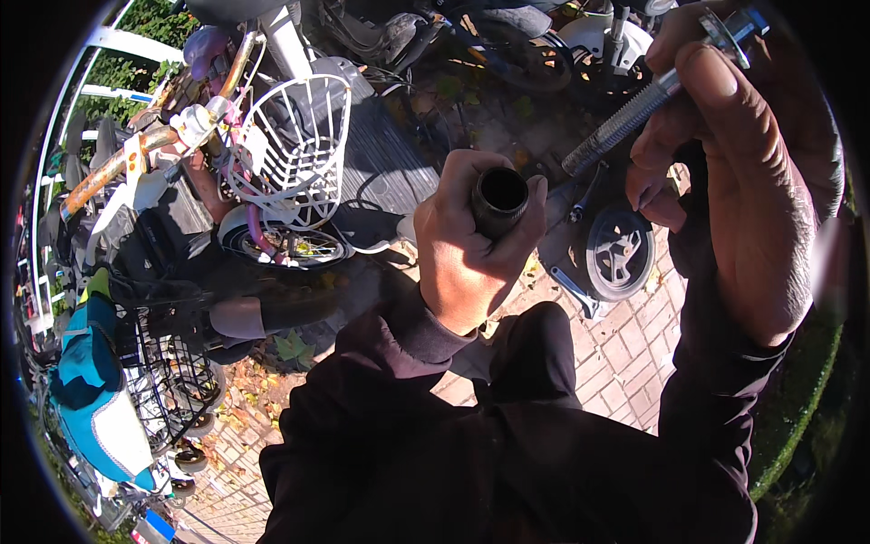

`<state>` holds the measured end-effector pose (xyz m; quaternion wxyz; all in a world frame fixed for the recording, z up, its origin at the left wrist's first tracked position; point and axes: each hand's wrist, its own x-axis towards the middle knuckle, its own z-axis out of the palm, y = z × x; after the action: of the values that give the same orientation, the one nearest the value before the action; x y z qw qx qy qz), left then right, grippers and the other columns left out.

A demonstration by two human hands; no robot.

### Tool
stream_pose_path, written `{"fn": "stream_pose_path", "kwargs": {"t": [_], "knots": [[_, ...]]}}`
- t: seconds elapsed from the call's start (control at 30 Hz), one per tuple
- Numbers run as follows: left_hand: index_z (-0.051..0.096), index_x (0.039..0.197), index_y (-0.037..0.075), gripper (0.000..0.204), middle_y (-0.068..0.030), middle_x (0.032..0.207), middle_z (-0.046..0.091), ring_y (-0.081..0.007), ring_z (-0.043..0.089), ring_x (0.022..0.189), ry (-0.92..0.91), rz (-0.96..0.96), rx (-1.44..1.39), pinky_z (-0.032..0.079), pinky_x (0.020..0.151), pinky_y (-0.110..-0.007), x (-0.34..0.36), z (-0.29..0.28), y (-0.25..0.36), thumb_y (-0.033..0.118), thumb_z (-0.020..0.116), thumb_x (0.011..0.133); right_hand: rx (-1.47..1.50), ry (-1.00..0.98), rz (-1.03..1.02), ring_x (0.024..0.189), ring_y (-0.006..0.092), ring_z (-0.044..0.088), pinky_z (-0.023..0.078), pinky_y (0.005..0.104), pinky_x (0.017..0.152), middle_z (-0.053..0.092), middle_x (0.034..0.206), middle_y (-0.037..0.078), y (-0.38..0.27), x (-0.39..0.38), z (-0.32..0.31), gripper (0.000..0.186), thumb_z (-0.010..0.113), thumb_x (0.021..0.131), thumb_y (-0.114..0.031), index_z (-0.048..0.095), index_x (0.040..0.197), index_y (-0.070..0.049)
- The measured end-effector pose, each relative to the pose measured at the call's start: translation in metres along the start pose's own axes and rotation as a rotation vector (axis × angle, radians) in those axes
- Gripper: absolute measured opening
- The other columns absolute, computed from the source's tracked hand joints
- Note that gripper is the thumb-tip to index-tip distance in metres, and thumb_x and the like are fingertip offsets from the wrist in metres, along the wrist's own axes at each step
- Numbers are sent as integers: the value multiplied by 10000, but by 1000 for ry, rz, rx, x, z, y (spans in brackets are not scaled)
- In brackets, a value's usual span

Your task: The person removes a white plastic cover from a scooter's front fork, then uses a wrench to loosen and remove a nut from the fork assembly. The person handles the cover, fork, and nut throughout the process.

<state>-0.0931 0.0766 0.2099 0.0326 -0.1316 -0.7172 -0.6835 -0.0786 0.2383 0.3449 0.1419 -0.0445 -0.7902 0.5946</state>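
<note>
My left hand (450, 249) is closed round a dark tube (495, 224), and its round open mouth faces up at me. The tube's lower part is hidden by my fingers and forearm. Higher up on the right, my right hand (759, 186) pinches a long threaded bolt (625, 124) between thumb and fingers. A nut or flange (725, 38) sits near its upper end, which has a bluish tip. The bolt slants down to the left, its lower end apart from the tube. A small grey wheel (621, 254) lies below it, beside a wrench (573, 288).
A rusty handlebar (118, 172) and a white wire basket (304, 150) stand at the left. Nearer are a black wire basket (177, 390) and a teal and white cloth item (104, 399). Several vehicle parts crowd the far side. Leaves lie on the brick paving (625, 354).
</note>
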Motion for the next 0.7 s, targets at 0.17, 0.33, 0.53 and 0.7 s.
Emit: {"fn": "stream_pose_path", "kwargs": {"t": [0.17, 0.33, 0.53, 0.7], "knots": [[533, 940, 38, 318, -115, 740, 625, -263, 650, 630, -40, -34, 30, 495, 587, -336, -4, -4, -4, 69, 803, 776, 40, -100, -124, 797, 163, 676, 581, 274, 636, 664, 1107, 150, -18, 5, 8, 355, 680, 929, -31, 574, 1262, 27], [498, 904, 44, 343, -136, 737, 599, -334, 620, 652, -91, -7, 61, 475, 583, -396, -6, -9, -4, 108, 783, 724, -9, -106, 4, 918, 110, 653, 555, 233, 797, 653, 1065, 95, -26, 1, 24, 362, 676, 908, 57, 586, 1257, 26], [499, 938, 54, 393, -162, 787, 598, -351, 633, 706, -186, -79, 72, 478, 606, -421, -6, -12, -6, 81, 794, 680, -387, -172, -107, 840, 154, 687, 545, 243, 735, 666, 955, 61, -16, -5, 41, 326, 772, 803, 32, 698, 1109, -53], [537, 972, 67, 390, -125, 841, 639, -367, 642, 763, -227, -7, 57, 514, 654, -435, -5, -13, -11, 84, 805, 689, -467, -185, -14, 814, 193, 658, 529, 282, 699, 646, 925, 64, -6, -15, 51, 313, 795, 764, 1, 718, 1061, -63]]}}
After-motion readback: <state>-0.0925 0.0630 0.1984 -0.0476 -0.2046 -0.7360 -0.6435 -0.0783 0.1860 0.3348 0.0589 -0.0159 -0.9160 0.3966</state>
